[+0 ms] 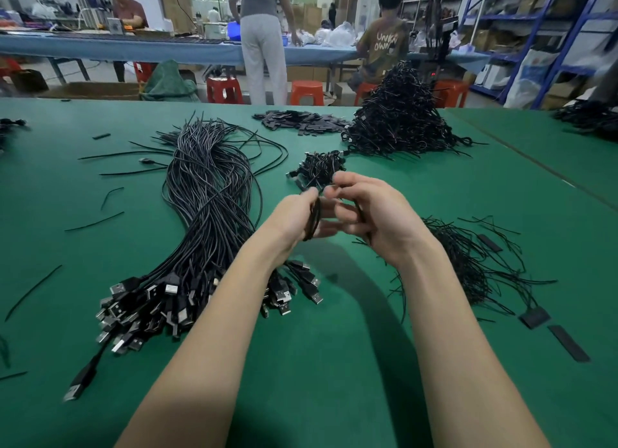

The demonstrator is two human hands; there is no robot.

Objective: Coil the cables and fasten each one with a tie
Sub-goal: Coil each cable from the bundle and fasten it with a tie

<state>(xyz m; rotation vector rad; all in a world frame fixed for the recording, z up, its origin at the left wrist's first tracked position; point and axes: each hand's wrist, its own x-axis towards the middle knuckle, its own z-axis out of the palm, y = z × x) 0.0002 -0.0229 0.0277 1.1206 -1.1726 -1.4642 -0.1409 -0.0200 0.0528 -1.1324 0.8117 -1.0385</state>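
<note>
**Coiled black cable held between both hands above the green surface**

My left hand (294, 218) and right hand (378, 220) meet in front of me above the green felt-covered surface (317, 364). My left grip is curled round a small coil of thin black cable (314, 220), the loops standing upright across my palm. My right grip has its fingers bent, with the thumb and fingertips pinching a black strand at the top of the coil; whether that strand is a tie or the cable's own end I cannot tell.

Under my left forearm lies a long bundle of uncoiled black USB cables (207, 213), its silver plugs heaped at the near end. To the right of my right wrist lies a loose bunch of thin black wire ties (468, 263), with a few flat black strips (568, 344) beside it.

Just beyond my fingertips sits a small heap of coiled black cables (321, 168). Farther back and to the right rises a tall pile of finished coiled cables (404, 120), with a spread of short flat black pieces (301, 120) to its left.
</note>
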